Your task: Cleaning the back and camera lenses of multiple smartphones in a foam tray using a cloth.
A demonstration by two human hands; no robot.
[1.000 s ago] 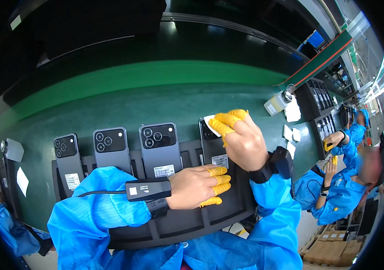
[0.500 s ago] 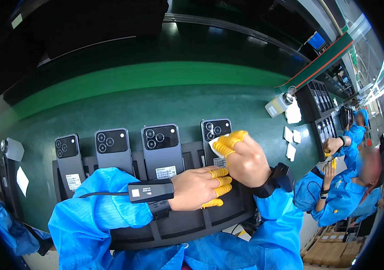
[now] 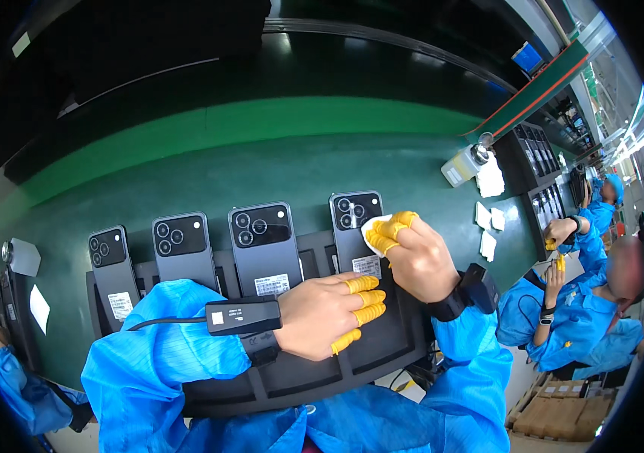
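My right hand (image 3: 418, 260), with yellow finger cots, pinches a folded white wipe (image 3: 371, 232) against the right edge of the rightmost smartphone (image 3: 346, 240). That phone lies back up, grey-blue with a black camera panel and a white label. My left hand (image 3: 323, 315), also in yellow finger cots, lies across the phone's lower end with its fingers apart, hiding that end. To the left, other phones of the same kind lie in a row: one phone (image 3: 265, 263) nearest, another phone (image 3: 186, 266) beyond it, and a phone (image 3: 116, 278) at the far left.
The phones rest on a black compartment tray (image 3: 299, 389) at the green bench's (image 3: 276, 162) near edge. On the right stand a bottle (image 3: 464, 167) and white wipes (image 3: 489, 181). Co-workers in blue, one person (image 3: 563, 317) closest, sit to the right beside more black trays (image 3: 537, 162).
My right hand has moved slightly down and right with the wipe, from below the camera panel to the phone's right edge. My left hand has shifted slightly left.
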